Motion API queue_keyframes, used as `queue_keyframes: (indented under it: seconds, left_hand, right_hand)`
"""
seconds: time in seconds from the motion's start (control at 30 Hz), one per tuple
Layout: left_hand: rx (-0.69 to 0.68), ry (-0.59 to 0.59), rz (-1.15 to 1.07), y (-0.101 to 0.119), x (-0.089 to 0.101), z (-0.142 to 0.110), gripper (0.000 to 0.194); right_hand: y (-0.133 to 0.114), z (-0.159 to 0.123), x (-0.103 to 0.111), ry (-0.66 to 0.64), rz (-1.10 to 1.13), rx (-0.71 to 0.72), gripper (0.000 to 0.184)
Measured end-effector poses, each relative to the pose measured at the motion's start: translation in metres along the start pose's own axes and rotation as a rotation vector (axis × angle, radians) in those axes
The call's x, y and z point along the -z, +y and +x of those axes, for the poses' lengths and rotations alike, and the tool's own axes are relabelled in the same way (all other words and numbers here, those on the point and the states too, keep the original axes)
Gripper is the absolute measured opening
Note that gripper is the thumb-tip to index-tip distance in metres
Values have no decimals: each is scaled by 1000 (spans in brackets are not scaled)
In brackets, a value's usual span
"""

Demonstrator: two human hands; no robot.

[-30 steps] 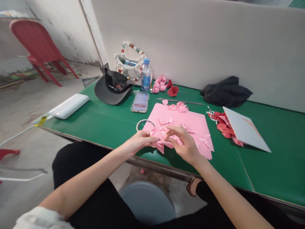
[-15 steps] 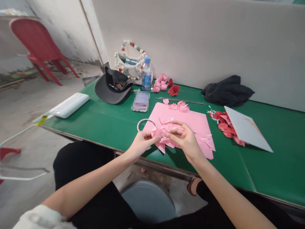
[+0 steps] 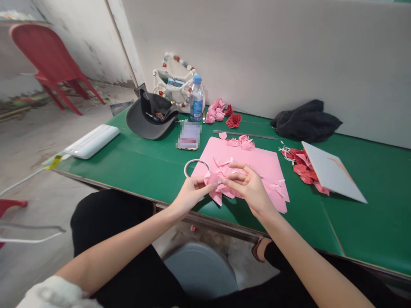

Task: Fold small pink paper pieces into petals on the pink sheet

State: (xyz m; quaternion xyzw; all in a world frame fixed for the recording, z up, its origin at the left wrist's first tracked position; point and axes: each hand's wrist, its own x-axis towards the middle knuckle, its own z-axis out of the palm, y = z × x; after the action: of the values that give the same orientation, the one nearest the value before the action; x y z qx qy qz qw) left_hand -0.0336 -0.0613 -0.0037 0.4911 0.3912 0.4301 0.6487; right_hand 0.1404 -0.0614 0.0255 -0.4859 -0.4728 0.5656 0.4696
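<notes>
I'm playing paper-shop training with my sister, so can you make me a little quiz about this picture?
1. True or false: the water bottle stands upright on the green table.
2. What are the left hand and right hand pinching?
A. a cut pink paper piece
B. a metal ring
C. a black cap
3. Fill the gap: the paper flower just right of the pink paper flowers is ___.

Key: 1 true; 2 A; 3 red.
</notes>
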Motion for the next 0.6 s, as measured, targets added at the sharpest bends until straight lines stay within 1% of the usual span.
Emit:
queue_keyframes:
  seconds: [0.13,0.33,0.47,0.6]
  left_hand:
    - [-6,-17,-20,0,0,0,32]
    - [-28,-13,-22,1,-1,0,27]
    - [-35,-30,-28,1,-2,0,24]
    - [-43,-8,30,-3,0,1,23]
  right_hand:
    - [2,0,0,20,13,29,51]
    - [4,0,0,47,1,59,50]
    - [9,-1,-3,62,-49,109,41]
    - [16,-5,-10,84,-91,165,33]
